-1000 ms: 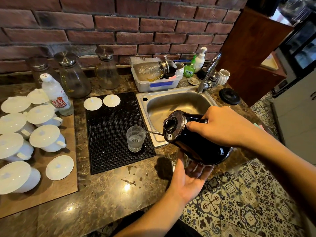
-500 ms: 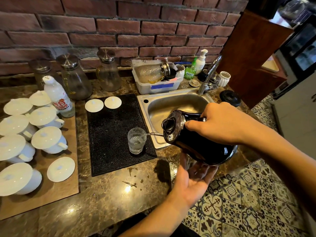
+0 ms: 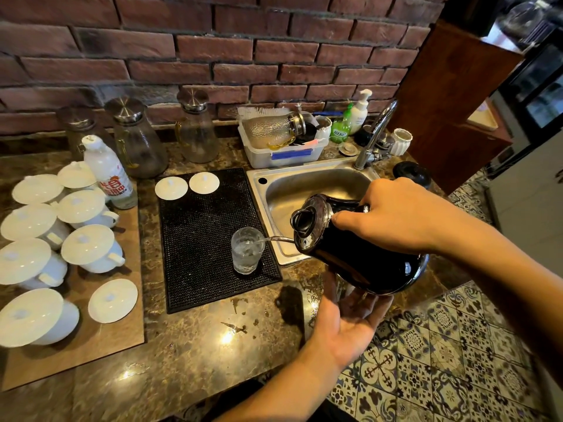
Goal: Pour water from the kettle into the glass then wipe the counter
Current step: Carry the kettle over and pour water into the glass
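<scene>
My right hand [image 3: 399, 217] grips the handle of a black kettle [image 3: 359, 257], tilted to the left over the counter edge by the sink. A thin stream of water runs from its spout into a clear glass [image 3: 246, 250] standing at the right edge of a black rubber mat [image 3: 201, 239]. The glass is well over half full. My left hand [image 3: 347, 318] is palm up, fingers spread, under the kettle's base; whether it touches the base is hidden. Small wet spots [image 3: 237, 315] lie on the brown marble counter [image 3: 182, 345] in front of the mat.
A steel sink [image 3: 304, 190] with tap [image 3: 374, 135] lies behind the kettle. A dish tub [image 3: 280, 150] holds a glass jug. Three glass carafes [image 3: 137, 138], a plastic bottle [image 3: 109, 175], and several lidded white cups [image 3: 88, 248] on a board fill the left. Patterned floor tiles lie below right.
The kettle keeps pouring and the water level in the glass has risen. The kettle is tipped slightly further; both hands stay almost in place.
</scene>
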{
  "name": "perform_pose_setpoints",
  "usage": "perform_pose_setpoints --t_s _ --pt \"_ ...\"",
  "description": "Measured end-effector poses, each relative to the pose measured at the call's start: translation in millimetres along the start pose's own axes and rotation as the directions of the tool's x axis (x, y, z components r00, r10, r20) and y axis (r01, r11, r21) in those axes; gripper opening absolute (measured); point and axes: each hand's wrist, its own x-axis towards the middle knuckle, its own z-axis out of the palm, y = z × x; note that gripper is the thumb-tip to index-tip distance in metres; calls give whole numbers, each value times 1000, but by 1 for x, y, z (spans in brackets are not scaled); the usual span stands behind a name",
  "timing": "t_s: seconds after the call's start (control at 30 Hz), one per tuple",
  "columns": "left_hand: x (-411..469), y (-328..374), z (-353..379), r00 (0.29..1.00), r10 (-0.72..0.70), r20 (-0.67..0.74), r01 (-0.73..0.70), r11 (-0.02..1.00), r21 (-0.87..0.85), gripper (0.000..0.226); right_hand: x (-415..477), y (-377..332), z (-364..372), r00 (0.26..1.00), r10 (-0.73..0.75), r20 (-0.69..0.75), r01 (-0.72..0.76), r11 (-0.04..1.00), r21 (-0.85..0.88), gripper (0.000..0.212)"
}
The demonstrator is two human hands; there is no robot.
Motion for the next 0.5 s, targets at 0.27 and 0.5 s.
perform_pose_setpoints --t_s 0.27,0.5 --pt "-4 1 -2 1000 -1 -4 1 1000 28 76 0 0 5 999 32 -17 -31 999 21 62" --pt "-8 12 -7 999 43 -32 -38 992 124 57 -3 3 24 997 75 -32 -73 996 57 66"
